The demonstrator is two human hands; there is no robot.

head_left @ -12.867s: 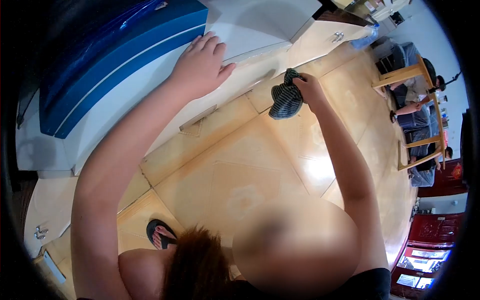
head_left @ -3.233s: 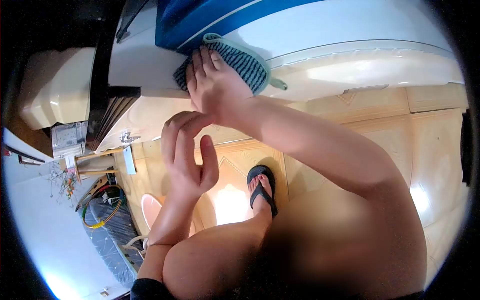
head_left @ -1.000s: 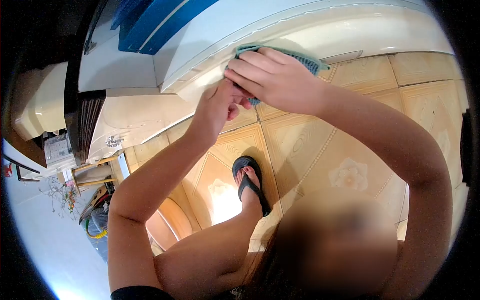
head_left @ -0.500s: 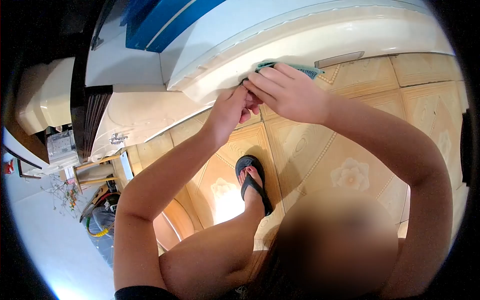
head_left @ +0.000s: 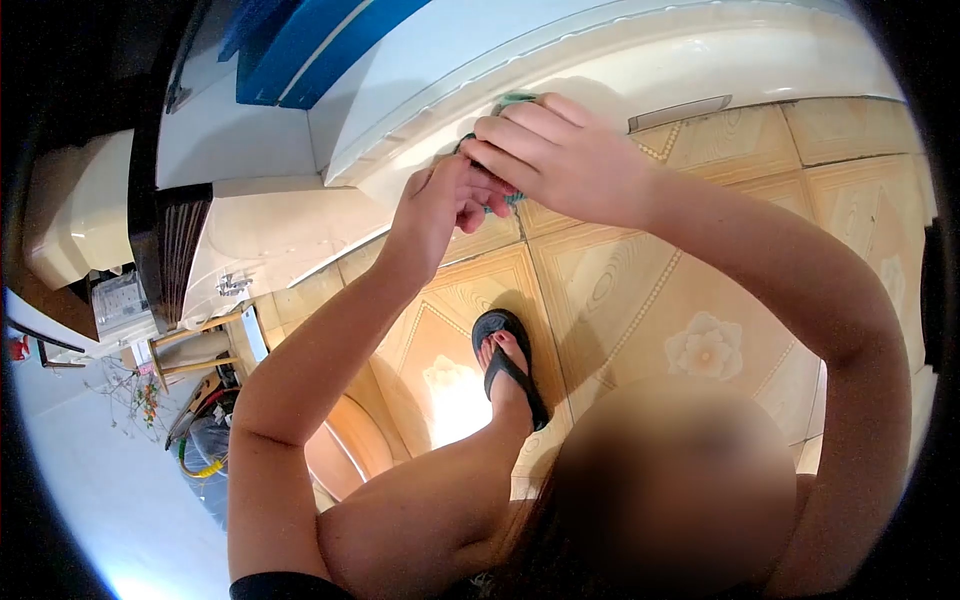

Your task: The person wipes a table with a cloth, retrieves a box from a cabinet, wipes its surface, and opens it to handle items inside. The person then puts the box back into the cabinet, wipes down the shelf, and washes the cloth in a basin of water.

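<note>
A teal-green cloth (head_left: 514,99) is bunched between my two hands near the skirting wall. My right hand (head_left: 565,155) lies over it from above, its fingers curled round it. From the left, my left hand (head_left: 445,205) closes on the cloth's other side, its fingertips meeting the right hand's fingers. Most of the cloth is covered by my hands; only a fold above and a bit below show.
A cream ledge (head_left: 735,70) runs along the top, above the tiled floor (head_left: 620,290). A blue object (head_left: 330,55) stands upper left. Below are my foot in a black flip-flop (head_left: 510,370) and a round wooden piece (head_left: 345,450). A wooden rack (head_left: 195,345) stands at left.
Both hands have moved slightly up and left with the cloth. The cloth end that stuck out to the right of my right hand is now gathered in beneath the hands.
</note>
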